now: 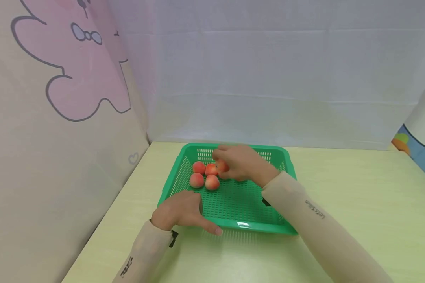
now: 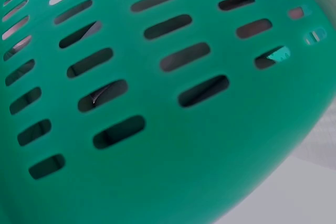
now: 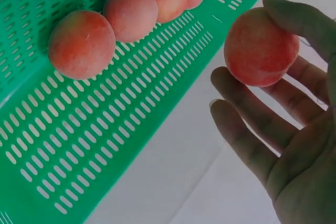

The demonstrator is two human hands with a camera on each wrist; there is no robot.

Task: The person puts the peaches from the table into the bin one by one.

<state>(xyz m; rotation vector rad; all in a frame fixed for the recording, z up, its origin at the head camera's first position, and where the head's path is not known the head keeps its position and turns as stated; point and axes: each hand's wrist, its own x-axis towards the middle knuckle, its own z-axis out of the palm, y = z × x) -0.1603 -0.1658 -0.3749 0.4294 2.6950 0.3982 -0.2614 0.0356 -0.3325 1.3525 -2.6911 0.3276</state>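
Note:
In the head view a green perforated plastic basket (image 1: 248,226) sits on the table with several red-yellow peaches (image 1: 196,180) inside, bunched toward its back left. My right hand (image 1: 243,162) is over the back of the basket and holds a peach (image 3: 261,47) between thumb and fingers. The right wrist view shows that peach raised clear of the other peaches (image 3: 82,44). At the basket's near-left corner, my left hand (image 1: 184,208) grips the rim, fingers bent over it and thumb stretched along the outside. Close basket wall (image 2: 157,177) fills the left wrist view, with no fingers visible.
The basket stands on a pale yellow-green table (image 1: 354,204). Behind it hangs a white cloth (image 1: 276,78). A cloth printed with a pink cartoon figure (image 1: 88,74) borders the left side, and a colourful printed cloth (image 1: 418,145) shows at the right edge.

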